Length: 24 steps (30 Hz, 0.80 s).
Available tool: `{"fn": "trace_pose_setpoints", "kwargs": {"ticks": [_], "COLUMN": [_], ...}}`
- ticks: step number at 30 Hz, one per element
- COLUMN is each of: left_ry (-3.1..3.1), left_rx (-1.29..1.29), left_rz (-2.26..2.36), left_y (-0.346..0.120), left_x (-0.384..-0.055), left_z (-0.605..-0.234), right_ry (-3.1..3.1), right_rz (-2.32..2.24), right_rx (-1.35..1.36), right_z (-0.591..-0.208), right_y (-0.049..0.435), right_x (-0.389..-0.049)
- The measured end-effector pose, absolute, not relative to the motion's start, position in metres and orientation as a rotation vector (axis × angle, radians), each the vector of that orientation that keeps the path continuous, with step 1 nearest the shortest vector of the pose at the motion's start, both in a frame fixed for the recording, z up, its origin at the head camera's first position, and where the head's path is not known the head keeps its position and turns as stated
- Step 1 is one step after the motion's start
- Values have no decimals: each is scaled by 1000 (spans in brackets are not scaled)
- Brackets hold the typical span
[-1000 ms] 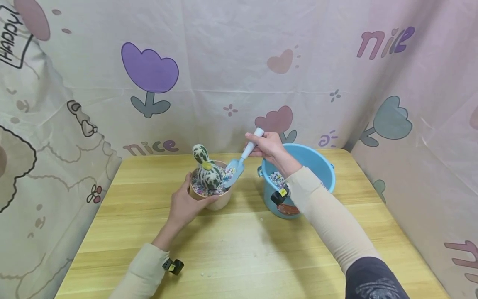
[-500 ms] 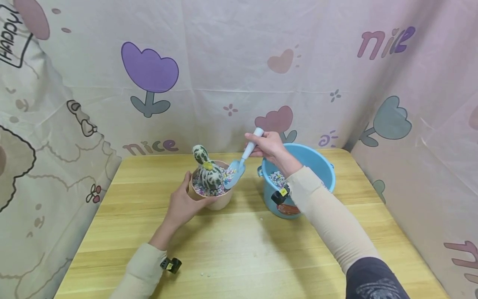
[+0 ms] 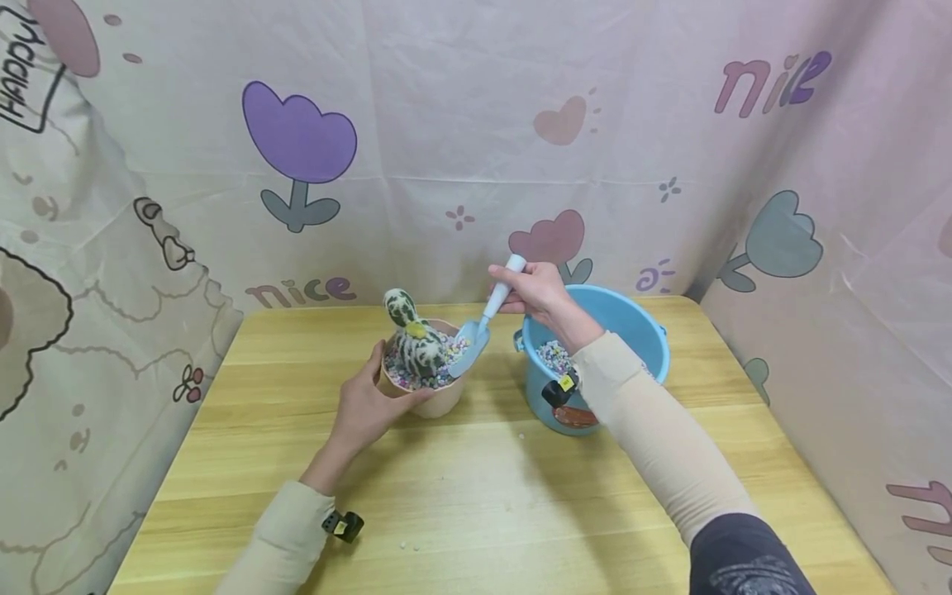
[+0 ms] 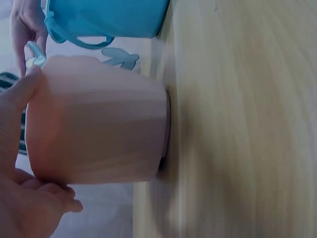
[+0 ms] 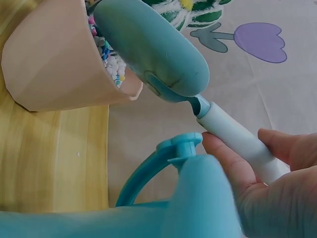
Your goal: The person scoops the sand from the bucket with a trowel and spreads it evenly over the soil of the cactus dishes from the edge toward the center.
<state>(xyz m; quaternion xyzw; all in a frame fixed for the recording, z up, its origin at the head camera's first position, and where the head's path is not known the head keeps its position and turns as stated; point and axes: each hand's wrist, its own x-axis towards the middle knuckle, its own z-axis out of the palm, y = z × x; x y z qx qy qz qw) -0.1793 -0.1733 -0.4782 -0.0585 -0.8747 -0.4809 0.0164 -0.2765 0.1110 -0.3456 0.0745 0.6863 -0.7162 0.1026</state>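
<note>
My left hand (image 3: 372, 405) grips the near left side of a beige flower pot (image 3: 440, 403), thumb toward the front, fingers round the side. A green-and-white cactus (image 3: 418, 351) with a yellow spot stands in the pot among small multicoloured pebbles (image 3: 402, 380). Between thumb and fingers my right hand (image 3: 539, 289) holds the pale handle of a light blue trowel (image 3: 470, 345). Its blade tilts down over the pot's right rim, tip at the pebbles. In the right wrist view the underside of the trowel's blade (image 5: 158, 49) faces the camera and hides part of the pot's mouth.
A blue bucket (image 3: 610, 310) with more pebbles (image 3: 554, 357) stands right of the pot, under my right forearm. Its handle (image 5: 143, 173) hangs at the side. A few stray pebbles lie on the wooden table (image 3: 461, 504). A printed cloth (image 3: 446, 124) hangs behind.
The trowel's blade has shifted slightly to the right and tilted a little over the pot's rim. Both hands keep their hold, and the bucket stays in place.
</note>
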Motion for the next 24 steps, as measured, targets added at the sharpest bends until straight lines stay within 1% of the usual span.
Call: {"fn": "trace_pose_setpoints", "kwargs": {"ticks": [9, 13, 16, 24], "left_ry": [-2621, -2619, -2679, -2799], "left_rx": [-70, -59, -100, -310], "left_rz": [-1390, -1379, -1420, -1556], "left_y": [-153, -150, -155, -179], "left_x": [-170, -169, -171, -186], "left_z": [-477, -478, -476, -475], "right_ry": [2018, 2018, 2018, 2004], "right_rz": [-2117, -2117, -2116, -2108], "right_rx": [209, 205, 202, 200], "right_z": [-345, -344, -344, -346], "right_y": [111, 111, 111, 111], "right_x": [-276, -276, -275, -275]}}
